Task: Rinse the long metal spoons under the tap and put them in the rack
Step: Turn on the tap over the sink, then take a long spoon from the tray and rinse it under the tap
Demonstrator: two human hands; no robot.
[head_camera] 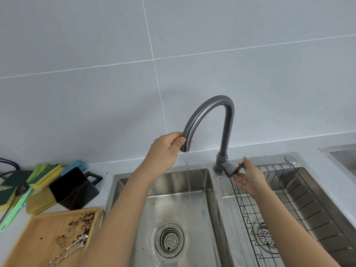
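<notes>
A: Starting far left of the tap, what do you see?

B: A pile of sponges, yellow, green and blue, on the counter, with a black cup lying on its side just right of them. Nearer the camera sits a wooden tray smeared with dark crumbs

A: And the spoons?

B: Two long metal spoons lie side by side on that tray, well left of the tap and below it in view, bowls pointing up toward the crumbs. Neither hand is near them; the left forearm passes just right of their tips

A: What is the left hand doing?

B: The left hand holds the spout end of the tap, thumb in front and fingers curled round behind it. A thin stream of water falls from the spout into the left basin of the sink, above the round drain

A: And right of the tap?

B: The right hand is at the lever on the tap's base. The thumb rests on top of the lever's tip, the fingers are spread loosely below it; they look fairly straight, not wrapped round it

A: The rack?

B: A black wire rack sits in the right basin, under and right of that hand, with a second drain showing through its wires. No spoon is in it yet
</notes>
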